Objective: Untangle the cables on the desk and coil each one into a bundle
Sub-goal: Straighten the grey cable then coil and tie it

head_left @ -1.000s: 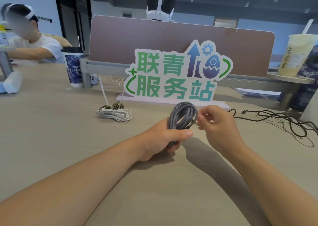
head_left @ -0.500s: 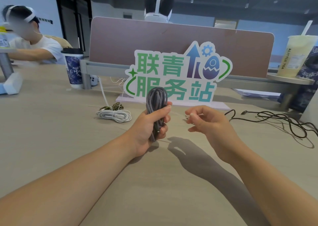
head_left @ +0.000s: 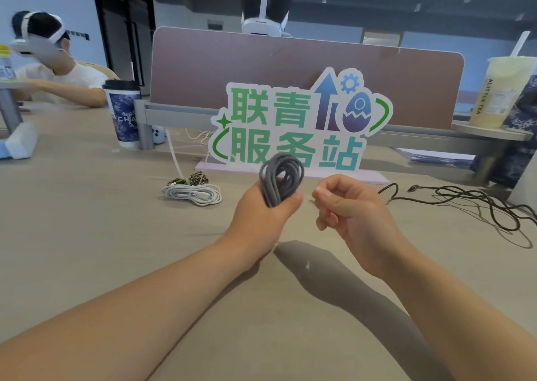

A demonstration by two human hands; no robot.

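Observation:
My left hand (head_left: 261,215) grips a grey braided cable (head_left: 280,174) wound into a coil and holds it upright above the desk. Just to its right hovers my right hand (head_left: 354,209), fingers curled and thumb against the forefinger; I see nothing between them. A white cable (head_left: 191,194) lies coiled on the desk to the left, with a small green-patterned bundle (head_left: 197,178) right behind it. A black cable (head_left: 479,203) sprawls loose at the right.
A standing sign (head_left: 296,125) with green characters is right behind my hands, in front of a brown divider (head_left: 203,70). A lidded paper cup (head_left: 123,116) stands at the left and an iced drink (head_left: 499,93) on a ledge at the right. A person (head_left: 58,72) sits far left.
My right hand let go of the grey cable's end and drew away to the right. My left hand turned the coil upright and lifted it slightly.

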